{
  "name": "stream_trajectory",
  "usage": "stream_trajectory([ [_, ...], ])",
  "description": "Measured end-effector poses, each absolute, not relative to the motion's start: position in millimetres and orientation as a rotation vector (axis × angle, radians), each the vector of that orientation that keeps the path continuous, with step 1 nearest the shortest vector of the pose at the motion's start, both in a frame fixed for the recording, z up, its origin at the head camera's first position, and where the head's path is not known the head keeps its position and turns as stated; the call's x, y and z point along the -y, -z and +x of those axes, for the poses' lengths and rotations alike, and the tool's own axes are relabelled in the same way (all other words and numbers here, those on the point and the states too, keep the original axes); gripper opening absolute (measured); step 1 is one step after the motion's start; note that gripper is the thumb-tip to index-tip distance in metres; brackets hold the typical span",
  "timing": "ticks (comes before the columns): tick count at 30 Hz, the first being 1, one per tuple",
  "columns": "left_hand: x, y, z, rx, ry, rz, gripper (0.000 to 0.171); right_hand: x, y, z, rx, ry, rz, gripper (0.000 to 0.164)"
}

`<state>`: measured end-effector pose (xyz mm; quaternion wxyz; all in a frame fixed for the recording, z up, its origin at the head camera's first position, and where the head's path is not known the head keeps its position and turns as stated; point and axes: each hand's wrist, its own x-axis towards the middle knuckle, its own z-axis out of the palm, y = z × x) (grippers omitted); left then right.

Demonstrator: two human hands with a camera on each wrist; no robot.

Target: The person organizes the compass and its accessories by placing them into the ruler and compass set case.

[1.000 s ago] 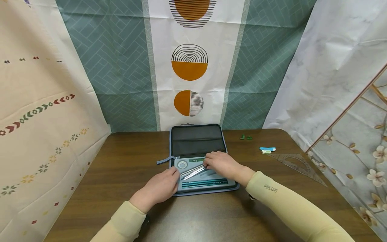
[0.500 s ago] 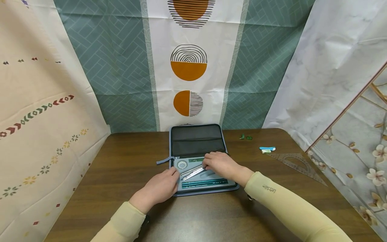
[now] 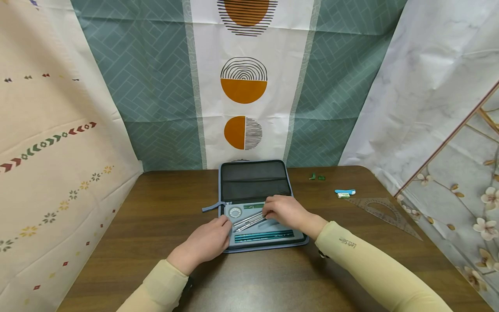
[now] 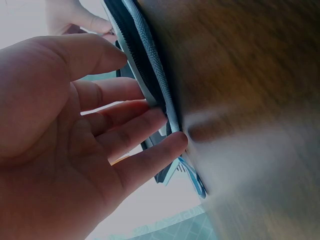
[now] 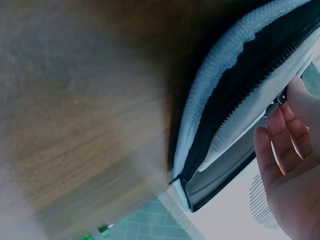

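An unzipped case (image 3: pixel 253 175) lies with its lid spread back, and a grey tray (image 3: pixel 231 242) fills its base. In this tray a silver drawing compass (image 3: pixel 247 223) slants, its two legs pointing left. My right hand (image 3: pixel 285 211) pinches the compass's upper end; the right wrist view shows its black head (image 5: pixel 281 97) between thumb and fingers. My left hand (image 3: pixel 208 239) rests at the case's front left corner. In the left wrist view its fairly straight fingers (image 4: pixel 145 160) touch the zipped side, thumb at the tray edge.
Dark teal pencils (image 3: pixel 264 236), a round pale disc (image 3: pixel 235 212) and a green strip (image 3: pixel 253 206) sit in the tray. To the right lie small green pieces (image 3: pixel 321 177), a blue-and-white item (image 3: pixel 345 192), an eraser (image 3: pixel 343 196) and a clear set square (image 3: pixel 383 212).
The compass has turned slightly in my right fingers, and its lower leg shines less. Both hands stay in nearly the same place.
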<state>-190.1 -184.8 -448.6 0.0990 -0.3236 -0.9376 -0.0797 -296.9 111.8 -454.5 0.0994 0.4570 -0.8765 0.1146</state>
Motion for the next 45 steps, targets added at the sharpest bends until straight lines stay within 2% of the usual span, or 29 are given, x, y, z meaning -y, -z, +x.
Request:
stream_trajectory([
  [34, 184.3, 452.7, -192.2, 2.811, 0.239, -0.934, 0.023, -113.4, 453.7, -294.7, 2.702, -0.433, 1.28, 0.01],
  [45, 184.9, 450.7, -191.9, 2.81, 0.235, -0.938, 0.022, -118.0, 456.8, -297.9, 2.647, -0.391, 1.343, 0.01],
])
